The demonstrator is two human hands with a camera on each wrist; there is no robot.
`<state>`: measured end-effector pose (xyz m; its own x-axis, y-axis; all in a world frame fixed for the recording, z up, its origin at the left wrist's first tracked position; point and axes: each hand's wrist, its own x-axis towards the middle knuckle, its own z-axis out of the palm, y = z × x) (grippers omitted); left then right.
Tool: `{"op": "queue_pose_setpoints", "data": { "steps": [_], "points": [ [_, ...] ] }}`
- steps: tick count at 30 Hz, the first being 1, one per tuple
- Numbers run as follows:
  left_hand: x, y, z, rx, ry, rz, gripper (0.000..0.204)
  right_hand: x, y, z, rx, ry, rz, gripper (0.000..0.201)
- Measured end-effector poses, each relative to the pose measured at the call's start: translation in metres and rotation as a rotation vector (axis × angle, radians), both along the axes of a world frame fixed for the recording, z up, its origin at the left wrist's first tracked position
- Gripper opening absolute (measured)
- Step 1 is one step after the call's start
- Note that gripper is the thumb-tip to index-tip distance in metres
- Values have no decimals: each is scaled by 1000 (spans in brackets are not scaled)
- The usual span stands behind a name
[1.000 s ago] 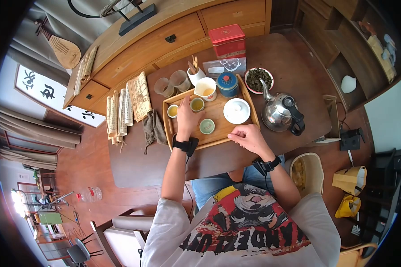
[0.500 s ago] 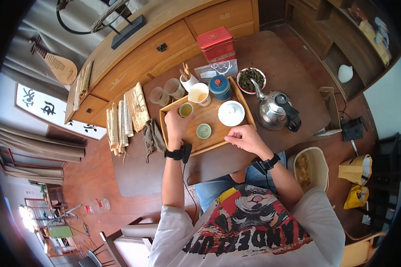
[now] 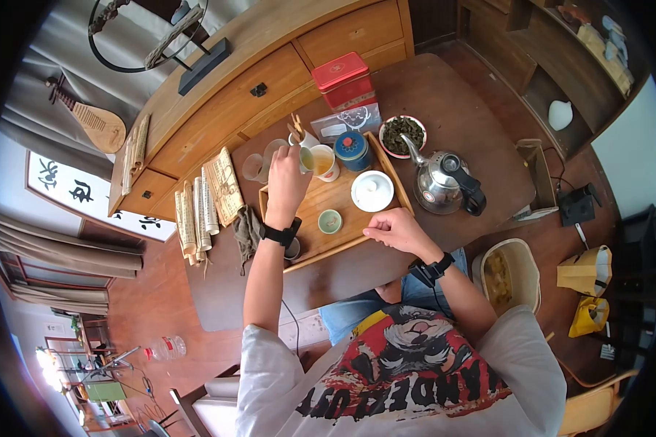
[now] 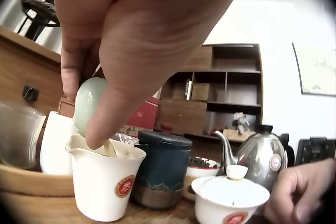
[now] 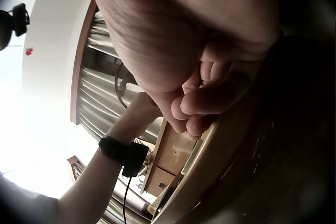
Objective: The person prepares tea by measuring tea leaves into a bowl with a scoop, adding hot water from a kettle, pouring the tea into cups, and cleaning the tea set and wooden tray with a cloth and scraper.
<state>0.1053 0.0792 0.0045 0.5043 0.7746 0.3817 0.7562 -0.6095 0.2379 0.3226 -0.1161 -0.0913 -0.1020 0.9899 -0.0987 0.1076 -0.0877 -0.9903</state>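
My left hand (image 3: 287, 188) pinches a pale green cup (image 4: 88, 100), tipped over the mouth of the white pitcher (image 4: 102, 190) in the left wrist view. Yellowish liquid shows in the pitcher (image 3: 328, 172). A small green cup (image 3: 330, 221) stands on the wooden tray (image 3: 321, 260), right of the left wrist; a round cup-like thing (image 3: 292, 249) is partly hidden by that wrist. My right hand (image 3: 399, 230) lies by the tray's near right edge, fingers loosely curled with nothing visible in them, close to the white lidded bowl (image 3: 372, 191).
A blue canister (image 3: 353, 151) stands on the tray. Beyond it are a red tin (image 3: 346, 84), a bowl of leaves (image 3: 402, 136) and a steel kettle (image 3: 441, 182). Clear glasses (image 3: 254, 167), paper rolls (image 3: 195, 211) and a grey cloth (image 3: 248, 233) lie leftward; a bin (image 3: 509, 277) stands below.
My left hand has taken hold of a cup, raised it from the tray, brought it beside the pitcher and tipped it. The right hand has stayed by the tray's edge.
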Motion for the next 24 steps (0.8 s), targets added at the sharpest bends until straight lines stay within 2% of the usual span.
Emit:
{"op": "queue_pose_setpoints", "data": {
  "steps": [2, 3, 5, 6, 7, 9, 10, 11, 13, 15, 17, 19, 21, 24],
  "points": [
    [6, 4, -1, 162, 111, -91, 57, 0, 0, 0, 8, 0, 2, 23],
    [9, 5, 1, 162, 112, -88, 57, 0, 0, 0, 8, 0, 5, 23],
    [15, 4, 3, 279, 373, -135, 55, -1, 0, -1, 4, -6, -1, 23],
    [20, -4, 8, 320, 436, -131, 40, -1, 1, -1, 3, -6, 4, 23],
    [18, -6, 7, 318, 435, -128, 40, -1, 1, 0, 4, -4, 3, 23],
    [12, -10, 5, 322, 261, -92, 38, 0, 0, 0, 5, 0, 0, 23],
    [6, -14, 8, 235, 160, -58, 44, 0, 0, -1, 0, 9, 2, 23],
    [0, -19, 9, 237, 165, -69, 44, 0, 0, -1, -4, 19, 1, 23],
    [-12, -31, 7, 108, -78, 50, 41, 0, 0, 2, -9, 13, -12, 23],
    [-26, -37, -12, 35, -95, 120, 46, -1, 0, 2, -18, -3, -4, 22],
    [-36, -44, -33, -147, -144, 193, 45, -1, 0, -1, -10, 7, -7, 22],
    [-41, -49, -56, -163, -198, 199, 46, -1, 0, -1, -16, 2, -2, 21],
    [-41, -55, -70, -289, -224, 183, 45, -1, 0, 1, -20, -7, 10, 20],
    [-36, -59, -85, -262, -295, 161, 45, -3, 0, 4, -15, -67, -18, 20]
  ]
}}
